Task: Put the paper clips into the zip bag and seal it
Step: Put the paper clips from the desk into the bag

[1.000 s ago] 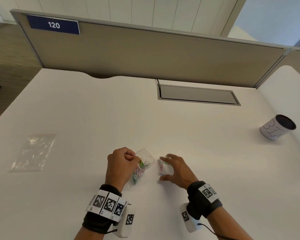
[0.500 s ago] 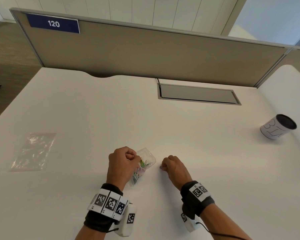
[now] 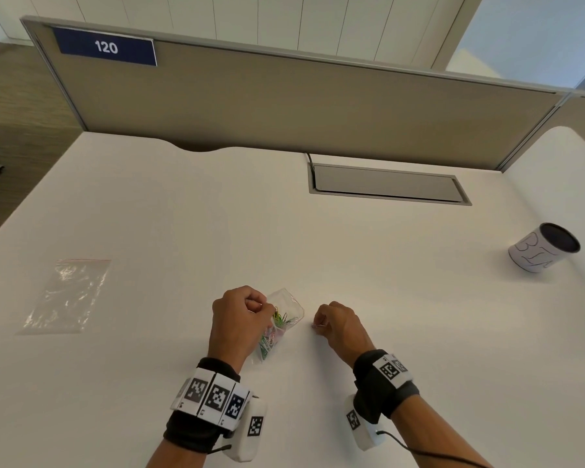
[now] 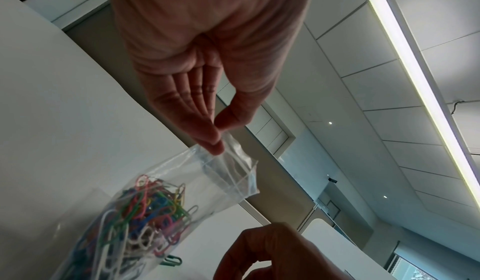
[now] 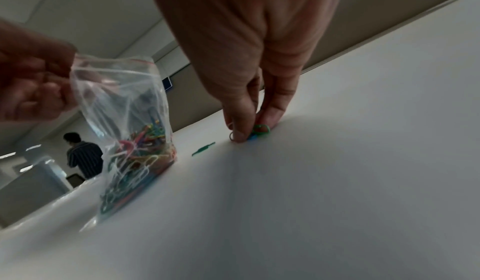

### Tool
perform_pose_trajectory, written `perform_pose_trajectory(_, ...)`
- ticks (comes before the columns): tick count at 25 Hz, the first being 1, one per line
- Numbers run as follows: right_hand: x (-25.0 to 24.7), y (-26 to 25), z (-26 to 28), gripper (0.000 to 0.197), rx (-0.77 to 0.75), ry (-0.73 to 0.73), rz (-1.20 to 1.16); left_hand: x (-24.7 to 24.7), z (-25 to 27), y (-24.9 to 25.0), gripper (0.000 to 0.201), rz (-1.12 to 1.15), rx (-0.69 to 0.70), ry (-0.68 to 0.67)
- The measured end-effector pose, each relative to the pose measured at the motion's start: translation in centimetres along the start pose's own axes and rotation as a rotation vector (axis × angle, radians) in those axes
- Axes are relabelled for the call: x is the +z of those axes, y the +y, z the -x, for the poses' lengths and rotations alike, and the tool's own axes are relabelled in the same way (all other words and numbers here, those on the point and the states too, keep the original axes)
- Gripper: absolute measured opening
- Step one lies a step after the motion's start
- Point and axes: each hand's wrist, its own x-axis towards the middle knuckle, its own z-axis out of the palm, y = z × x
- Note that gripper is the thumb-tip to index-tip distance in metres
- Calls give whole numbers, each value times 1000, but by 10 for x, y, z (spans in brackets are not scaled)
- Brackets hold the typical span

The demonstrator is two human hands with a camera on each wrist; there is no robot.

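White desk (image 3: 183, 214) runs to a beige partition (image 3: 284, 106), with a spare bag (image 3: 66, 295) far left and a cup (image 3: 542, 248) far right. Left hand (image 3: 238, 320) pinches the zip bag (image 3: 281, 324) mouth; right hand (image 3: 340, 327) is curled just beside it.

Left wrist view: thumb and fingers (image 4: 207, 139) pinch the bag's rim above the clips (image 4: 137, 221).

Right wrist view: fingertips (image 5: 239, 134) pinch loose clips (image 5: 259, 130) on the desk; one green clip (image 5: 203, 148) lies between them and the bag.

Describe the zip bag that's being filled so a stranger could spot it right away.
On the white desk, look at the near edge, where the left hand pinches a small clear zip bag. Unlike the flat bag far left, it stands open, holding colourful paper clips.
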Motion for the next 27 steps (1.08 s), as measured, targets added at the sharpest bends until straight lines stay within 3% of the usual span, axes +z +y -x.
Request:
perform_pose_trajectory(2,-8,-4,1,6,93,45,-158,0,0,0,2,-5,5,-6)
perform_pose_trajectory(4,-22,-14,3,7,186,137,-506,0,0,1,2,-1,6,-7)
perform_pose_trajectory(6,-39,-34,6,10,172,167,-854,0,0,1,3,-8,4,-5)
perform_pose_trajectory(8,-52,-55,5,10,104,106,-961,1,-1,0,3,-16,3,-6)
perform_pose_trajectory(13,-58,-86,-9,9,7,-93,-403,2,-1,2,4,-22,-8,-15)
perform_pose_trajectory(16,-54,-93,-16,14,-19,-144,-292,2,0,2,3,-11,-1,-19)
perform_pose_trajectory(19,-54,-94,-14,24,-55,-102,-348,1,-2,1,4,-2,-24,-6)
perform_pose_trajectory(22,-60,-81,-10,12,-62,132,-454,-5,-2,-1,3,-3,-29,0)
perform_pose_trajectory(24,-55,-64,-11,8,-31,235,-335,-11,-2,-3,4,9,-39,8)
perform_pose_trajectory(27,-24,-46,-16,11,-34,30,-27,-17,-2,-6,3,4,-30,24)
